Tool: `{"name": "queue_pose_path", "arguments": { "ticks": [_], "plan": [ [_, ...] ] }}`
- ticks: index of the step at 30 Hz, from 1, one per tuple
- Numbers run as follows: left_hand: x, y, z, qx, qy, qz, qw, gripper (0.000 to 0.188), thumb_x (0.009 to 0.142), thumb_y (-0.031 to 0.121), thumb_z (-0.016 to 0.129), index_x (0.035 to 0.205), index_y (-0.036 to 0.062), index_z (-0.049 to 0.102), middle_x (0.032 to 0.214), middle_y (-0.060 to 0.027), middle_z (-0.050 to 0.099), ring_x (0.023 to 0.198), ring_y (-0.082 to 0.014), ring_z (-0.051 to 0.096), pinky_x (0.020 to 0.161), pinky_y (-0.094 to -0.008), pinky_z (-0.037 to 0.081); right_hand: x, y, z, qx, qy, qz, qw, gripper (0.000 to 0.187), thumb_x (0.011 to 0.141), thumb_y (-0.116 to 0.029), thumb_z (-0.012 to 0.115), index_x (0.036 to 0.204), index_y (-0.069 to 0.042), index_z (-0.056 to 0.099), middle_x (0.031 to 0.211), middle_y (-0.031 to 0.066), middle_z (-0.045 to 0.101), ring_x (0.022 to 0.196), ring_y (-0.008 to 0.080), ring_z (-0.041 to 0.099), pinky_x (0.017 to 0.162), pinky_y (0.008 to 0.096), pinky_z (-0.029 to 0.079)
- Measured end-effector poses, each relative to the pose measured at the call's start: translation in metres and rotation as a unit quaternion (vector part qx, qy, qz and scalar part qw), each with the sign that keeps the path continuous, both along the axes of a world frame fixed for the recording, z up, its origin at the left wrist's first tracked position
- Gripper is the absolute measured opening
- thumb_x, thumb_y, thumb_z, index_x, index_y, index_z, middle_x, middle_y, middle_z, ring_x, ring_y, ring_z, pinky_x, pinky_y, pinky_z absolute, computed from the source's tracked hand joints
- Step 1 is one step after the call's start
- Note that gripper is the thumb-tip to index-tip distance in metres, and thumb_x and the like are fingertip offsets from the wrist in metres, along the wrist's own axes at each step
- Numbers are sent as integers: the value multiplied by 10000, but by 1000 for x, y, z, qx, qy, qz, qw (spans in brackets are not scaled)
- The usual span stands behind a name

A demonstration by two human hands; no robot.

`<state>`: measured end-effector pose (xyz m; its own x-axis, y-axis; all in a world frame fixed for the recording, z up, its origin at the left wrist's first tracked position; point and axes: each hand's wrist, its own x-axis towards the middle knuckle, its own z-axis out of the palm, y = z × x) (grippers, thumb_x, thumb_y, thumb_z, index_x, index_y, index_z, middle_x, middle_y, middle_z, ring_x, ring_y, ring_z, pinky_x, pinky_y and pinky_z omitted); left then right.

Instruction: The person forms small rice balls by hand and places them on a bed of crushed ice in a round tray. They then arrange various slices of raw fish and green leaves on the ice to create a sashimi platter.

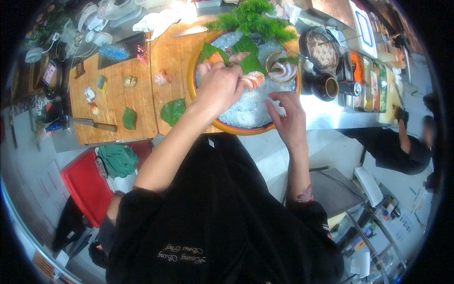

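A round wooden-rimmed platter filled with crushed ice stands before me. My left hand is over its left half, fingers bent together; whatever they hold is hidden. Right beside these fingers, overlapping orange salmon slices lie on the ice. More orange fish shows behind the hand, against a green leaf. Another leaf stands behind the salmon. My right hand hovers by the platter's right edge, fingers apart and holding nothing. Pale silvery fish slices sit in a curved holder farther right.
Wooden boards at left carry a knife, loose leaves and small food pieces. Feathery greenery rises behind the platter. A dark pot, a can and ingredient trays stand at right. Another person is beyond.
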<state>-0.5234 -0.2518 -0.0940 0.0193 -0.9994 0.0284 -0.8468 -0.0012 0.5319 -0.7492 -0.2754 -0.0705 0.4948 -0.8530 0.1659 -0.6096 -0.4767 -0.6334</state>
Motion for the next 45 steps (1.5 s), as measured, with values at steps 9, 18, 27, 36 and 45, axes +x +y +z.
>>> {"name": "queue_pose_path", "arguments": {
  "ticks": [9,18,27,36,45],
  "plan": [
    [44,31,30,-126,89,-34,987,206,905,190,746,1081,83,729,1075,-114,730,1132,-281,622,1028,-469,393,-35,43,27,202,11,45,978,197,806,-14,796,945,-21,657,967,103,700,853,256,680,779,345,543],
    [223,206,0,88,125,255,955,310,901,93,750,1191,4,684,1176,-184,707,1127,-369,662,973,-435,529,45,107,22,353,152,219,897,358,930,-195,742,1249,-52,665,1231,206,689,1173,365,653,1012,450,531],
    [268,246,-21,78,82,208,972,410,841,87,780,1225,15,658,1128,-178,690,1144,-396,624,1034,-479,471,195,138,-81,185,103,-41,976,349,924,-198,766,1184,-23,611,816,154,725,740,331,733,688,462,574],
    [182,153,-59,155,89,-38,983,555,877,249,784,1331,2,581,1333,-213,597,1266,-411,542,1092,-497,424,205,148,-109,202,41,-105,973,314,825,-189,806,1052,-23,665,752,151,680,693,342,682,648,455,538],
    [155,148,-13,242,346,-59,905,427,879,140,816,1255,35,641,1083,-136,707,1013,-250,696,871,-361,558,138,127,-16,205,-73,95,971,222,836,-52,779,1020,-21,659,1044,152,671,928,348,664,813,420,546]
  ]
}}
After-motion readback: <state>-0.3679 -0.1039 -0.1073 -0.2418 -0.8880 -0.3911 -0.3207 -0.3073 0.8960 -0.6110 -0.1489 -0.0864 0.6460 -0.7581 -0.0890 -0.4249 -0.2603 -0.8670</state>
